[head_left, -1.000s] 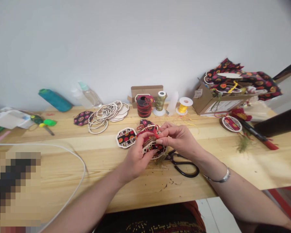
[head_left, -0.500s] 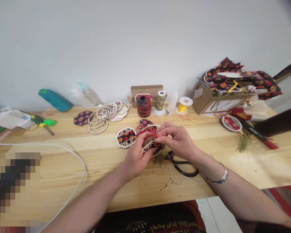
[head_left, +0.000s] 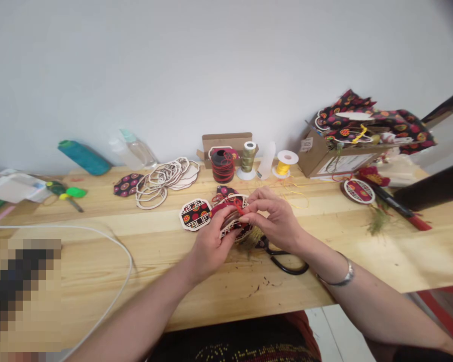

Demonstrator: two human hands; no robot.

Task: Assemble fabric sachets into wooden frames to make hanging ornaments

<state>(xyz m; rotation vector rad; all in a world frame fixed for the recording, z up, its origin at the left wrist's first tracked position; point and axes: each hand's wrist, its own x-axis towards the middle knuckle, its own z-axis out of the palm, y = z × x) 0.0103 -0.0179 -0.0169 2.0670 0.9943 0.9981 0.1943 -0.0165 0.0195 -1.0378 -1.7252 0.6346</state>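
Note:
My left hand (head_left: 216, 244) is closed on a round ornament (head_left: 230, 226) with a pale cut-out frame, held on edge between thumb and fingers. My right hand (head_left: 274, 218) pinches red cord (head_left: 238, 205) at the ornament's top edge; the fingertips of both hands almost meet there. Just left of them lies a finished-looking panel (head_left: 195, 214) of patterned fabric in a lattice frame. Other patterned pieces sit behind and under my hands, partly hidden. Black-handled scissors (head_left: 290, 265) lie below my right wrist, their blades mostly covered. A greenish tassel (head_left: 252, 239) hangs near the ornament.
Behind stand a red cord spool (head_left: 223, 167), a green thread cone (head_left: 248, 158), a white bottle (head_left: 267, 161) and a yellow cord spool (head_left: 286, 165). Pale frames (head_left: 166, 176) pile up at left. A cardboard box (head_left: 320, 151) of fabric is at right. A white cable (head_left: 126, 261) curves across the left.
Both hands keep nearly the same pose at the ornament and cord. The whole view has shifted very slightly.

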